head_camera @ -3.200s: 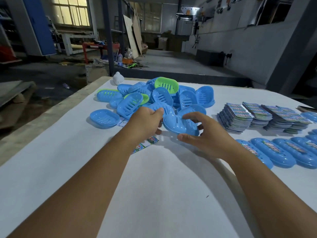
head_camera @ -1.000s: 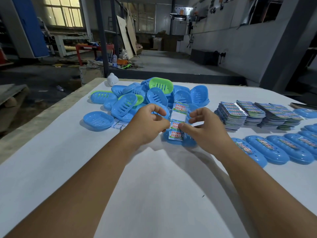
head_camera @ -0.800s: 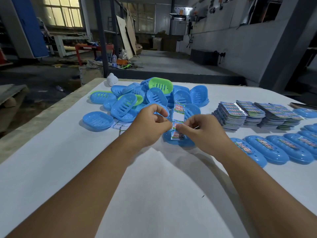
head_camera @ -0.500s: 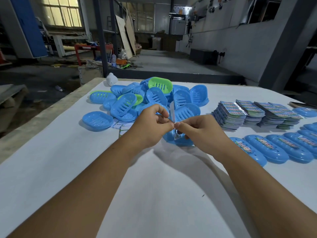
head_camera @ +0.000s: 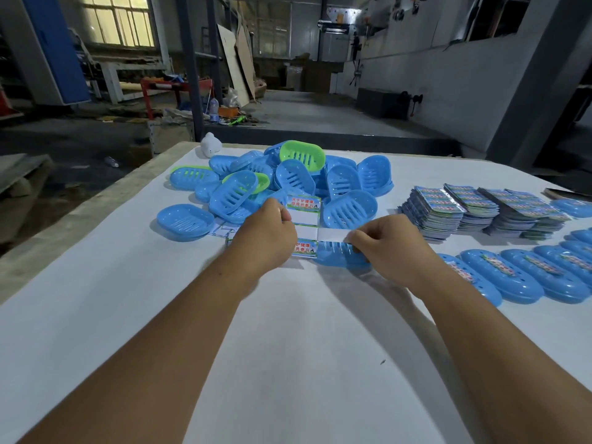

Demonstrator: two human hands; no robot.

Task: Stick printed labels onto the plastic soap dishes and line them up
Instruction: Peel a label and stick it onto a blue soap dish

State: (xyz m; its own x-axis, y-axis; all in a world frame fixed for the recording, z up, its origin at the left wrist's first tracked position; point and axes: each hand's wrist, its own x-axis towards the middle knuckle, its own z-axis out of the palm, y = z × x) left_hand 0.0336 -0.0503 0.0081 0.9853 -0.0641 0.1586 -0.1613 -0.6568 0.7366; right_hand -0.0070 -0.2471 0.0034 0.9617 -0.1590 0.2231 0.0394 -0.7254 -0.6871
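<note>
The left hand (head_camera: 267,237) pinches a label sheet (head_camera: 304,225). The right hand (head_camera: 386,243) pinches a white strip (head_camera: 333,233) over a blue soap dish (head_camera: 338,256), at 12 o'clock on the worktop (head_camera: 288,363).

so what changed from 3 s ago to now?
Then both hands were at a blue dish from the pile. Now the left hand holds a label sheet upright, and the right hand pinches a label strip pulled sideways off it, over the dish on the table. The pile, label stacks and labelled row lie as before.
</note>
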